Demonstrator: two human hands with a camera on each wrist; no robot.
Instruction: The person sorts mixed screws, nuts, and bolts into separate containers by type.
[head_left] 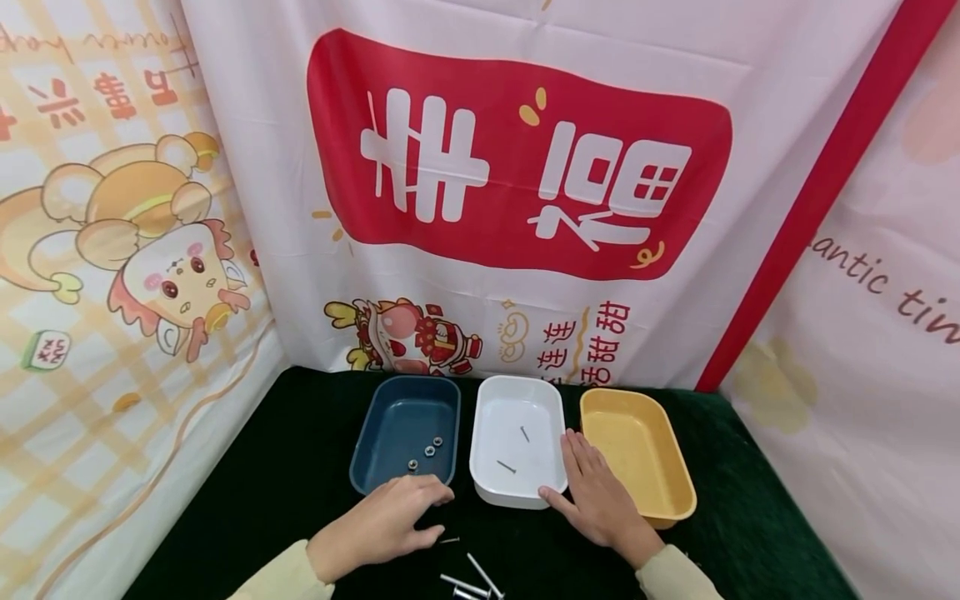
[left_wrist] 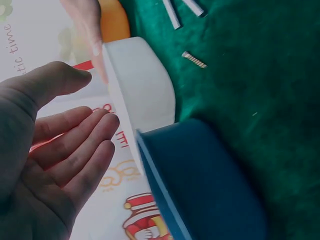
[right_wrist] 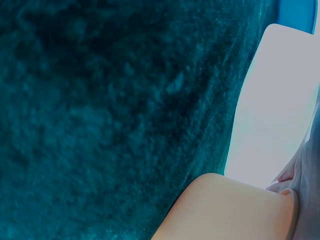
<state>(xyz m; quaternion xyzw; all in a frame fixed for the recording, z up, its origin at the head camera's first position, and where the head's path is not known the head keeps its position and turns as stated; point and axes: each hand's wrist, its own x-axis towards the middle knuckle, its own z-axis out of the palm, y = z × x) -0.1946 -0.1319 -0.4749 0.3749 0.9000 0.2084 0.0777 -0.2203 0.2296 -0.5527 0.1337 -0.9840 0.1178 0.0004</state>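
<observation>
My left hand (head_left: pixel 393 517) hovers near the front edge of the blue tray (head_left: pixel 363 442); its loosely bent fingers hold nothing in the left wrist view. Several nuts (head_left: pixel 430 451) lie inside that tray. At the right rim of the white tray (head_left: pixel 504 497), my right hand (head_left: pixel 596 492) rests with fingers extended and thumb at the front corner. Two thin screws, one a silver screw (head_left: pixel 506 467), lie in the white tray. A small screw (left_wrist: pixel 194 59) lies on the cloth near my left thumb. Nearer to me is a group of longer bolts (head_left: pixel 485 575).
A yellow tray (head_left: pixel 678 492) stands to the right, partly behind my right hand. Dark green cloth (head_left: pixel 247 508) covers the table. Printed fabric (head_left: pixel 660 75) hangs behind the trays and along both sides.
</observation>
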